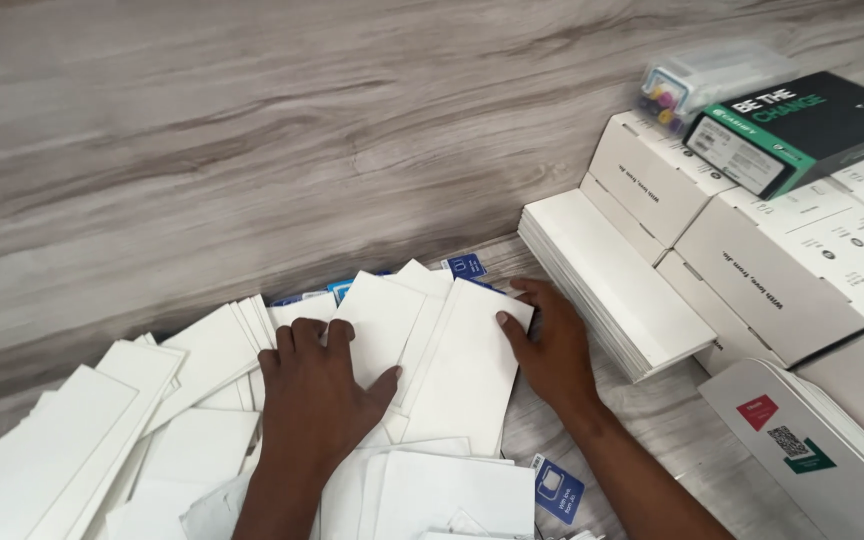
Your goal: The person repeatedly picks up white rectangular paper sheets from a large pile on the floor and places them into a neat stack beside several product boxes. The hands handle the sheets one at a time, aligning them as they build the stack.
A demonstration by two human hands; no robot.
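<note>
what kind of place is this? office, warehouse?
Likely a small packing or fulfilment workspace. Both hands, left hand and right hand, sort loose white envelopes on a wood-look surface, beside a stack of flat white sleeves and white cartons.

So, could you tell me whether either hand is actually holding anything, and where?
Nothing is lifted: the left hand lies flat on the white sleeves, the right hand touches one sleeve's upper right edge.
</note>
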